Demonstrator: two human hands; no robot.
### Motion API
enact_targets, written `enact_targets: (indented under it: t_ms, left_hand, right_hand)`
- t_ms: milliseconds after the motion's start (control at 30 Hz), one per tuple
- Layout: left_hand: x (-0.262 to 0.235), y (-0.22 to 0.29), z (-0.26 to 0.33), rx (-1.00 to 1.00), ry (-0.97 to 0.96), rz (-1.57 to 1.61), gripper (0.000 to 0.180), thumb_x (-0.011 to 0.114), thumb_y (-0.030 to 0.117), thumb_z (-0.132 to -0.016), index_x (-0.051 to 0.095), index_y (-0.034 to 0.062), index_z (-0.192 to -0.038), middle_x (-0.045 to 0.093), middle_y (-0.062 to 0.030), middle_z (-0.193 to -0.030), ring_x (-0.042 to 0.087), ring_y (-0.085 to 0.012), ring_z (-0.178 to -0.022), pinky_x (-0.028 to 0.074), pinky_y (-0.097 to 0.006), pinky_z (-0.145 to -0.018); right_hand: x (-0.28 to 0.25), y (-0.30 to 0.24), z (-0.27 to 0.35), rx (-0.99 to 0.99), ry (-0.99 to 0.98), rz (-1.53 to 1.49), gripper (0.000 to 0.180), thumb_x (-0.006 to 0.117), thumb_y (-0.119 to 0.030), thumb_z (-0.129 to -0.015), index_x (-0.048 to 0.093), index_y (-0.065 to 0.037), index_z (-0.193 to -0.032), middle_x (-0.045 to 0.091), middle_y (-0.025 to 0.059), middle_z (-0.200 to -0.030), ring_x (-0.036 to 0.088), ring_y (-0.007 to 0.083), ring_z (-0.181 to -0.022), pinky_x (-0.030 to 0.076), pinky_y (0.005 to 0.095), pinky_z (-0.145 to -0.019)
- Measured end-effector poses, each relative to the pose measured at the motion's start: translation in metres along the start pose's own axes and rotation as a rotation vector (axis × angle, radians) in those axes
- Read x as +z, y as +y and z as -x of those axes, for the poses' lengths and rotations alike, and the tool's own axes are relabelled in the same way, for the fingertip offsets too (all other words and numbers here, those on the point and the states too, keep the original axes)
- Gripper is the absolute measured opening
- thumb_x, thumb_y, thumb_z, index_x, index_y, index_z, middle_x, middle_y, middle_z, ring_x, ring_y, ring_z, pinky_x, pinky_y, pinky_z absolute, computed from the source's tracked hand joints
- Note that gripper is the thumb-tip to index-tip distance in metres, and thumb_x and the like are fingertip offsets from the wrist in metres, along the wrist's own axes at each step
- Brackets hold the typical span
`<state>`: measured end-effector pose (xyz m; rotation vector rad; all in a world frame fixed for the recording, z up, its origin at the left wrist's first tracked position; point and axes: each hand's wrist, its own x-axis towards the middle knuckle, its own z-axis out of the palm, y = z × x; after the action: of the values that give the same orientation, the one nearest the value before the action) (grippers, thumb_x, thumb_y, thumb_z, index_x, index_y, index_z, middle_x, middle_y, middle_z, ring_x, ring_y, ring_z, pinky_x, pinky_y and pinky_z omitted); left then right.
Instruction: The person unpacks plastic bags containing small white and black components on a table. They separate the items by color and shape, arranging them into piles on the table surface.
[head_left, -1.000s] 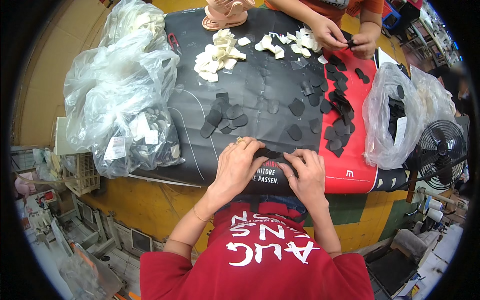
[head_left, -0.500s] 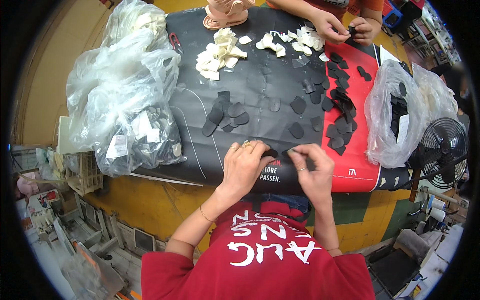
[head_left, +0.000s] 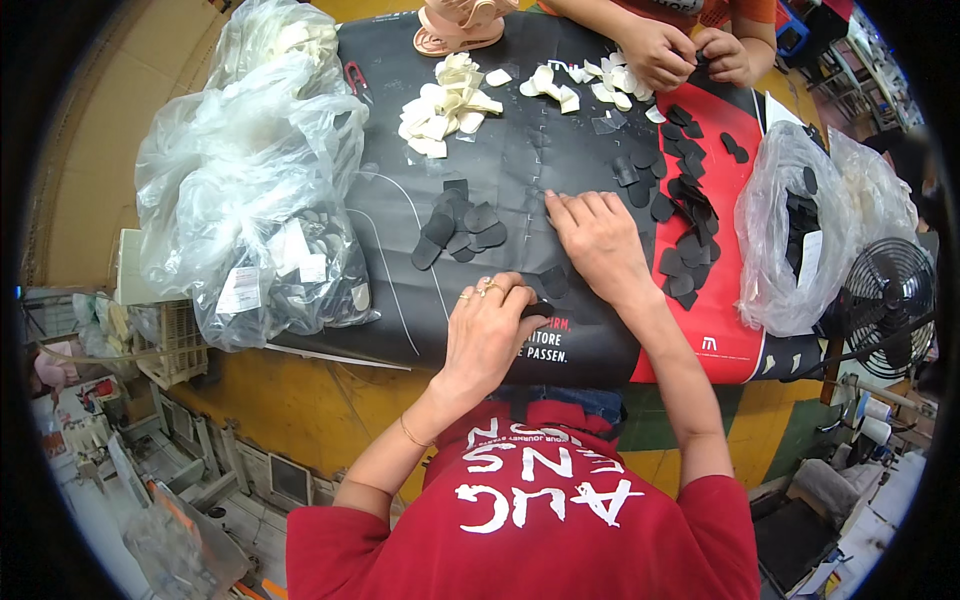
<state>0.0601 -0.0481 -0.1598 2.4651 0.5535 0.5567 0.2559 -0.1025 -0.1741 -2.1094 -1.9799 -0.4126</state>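
Observation:
My left hand [head_left: 488,325] is closed at the near edge of the black sheet [head_left: 480,365], pinching a small black rounded patch [head_left: 540,309] between thumb and fingers. Farther out, my right hand [head_left: 603,245] lies palm down on the sheet with its fingers stretched out, covering whatever is beneath. Between the hands a dark patch [head_left: 553,282] lies flat. A loose pile of black patches [head_left: 458,228] sits beyond my left hand. To the right of my right hand, more black patches [head_left: 688,255] overlap on the red strip [head_left: 715,320].
Cream patches [head_left: 445,105] are heaped at the far side, near a peach-coloured shoe form [head_left: 455,30]. Clear plastic bags [head_left: 250,190] fill the left end; another bag [head_left: 765,240] and a black fan [head_left: 890,305] stand right. Across the table are another person's hands [head_left: 660,55].
My right hand has moved away from beside my left hand, out to the middle of the sheet. My left hand keeps its black patch. The other person's hands have shifted slightly.

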Motion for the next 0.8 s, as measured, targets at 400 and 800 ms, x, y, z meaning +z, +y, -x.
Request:
enact_targets:
  t_ms: [400, 800]
  left_hand:
    - [0.002, -0.002, 0.002, -0.014, -0.059, 0.091, 0.018, 0.077, 0.01, -0.077, 0.065, 0.0021, -0.087, 0.058, -0.0096, -0.082, 0.06, -0.0299, -0.077, 0.049, -0.041, -0.069]
    - [0.002, 0.001, 0.005, 0.065, -0.184, 0.052, 0.013, 0.071, 0.003, -0.08, 0.064, 0.0014, -0.091, 0.058, -0.0102, -0.101, 0.06, -0.0303, -0.088, 0.049, -0.04, -0.076]
  right_hand:
    - [-0.024, 0.019, 0.01, 0.405, 0.138, -0.581, 0.022, 0.068, -0.012, -0.088, 0.069, 0.0, -0.108, 0.065, 0.0126, -0.095, 0.062, 0.0314, -0.091, 0.049, 0.0387, -0.082]
    - [-0.041, 0.015, 0.086, 0.724, -0.034, -0.298, 0.031, 0.073, -0.022, -0.086, 0.07, -0.004, -0.111, 0.059, 0.0097, -0.098, 0.056, 0.0287, -0.092, 0.045, 0.0403, -0.082]
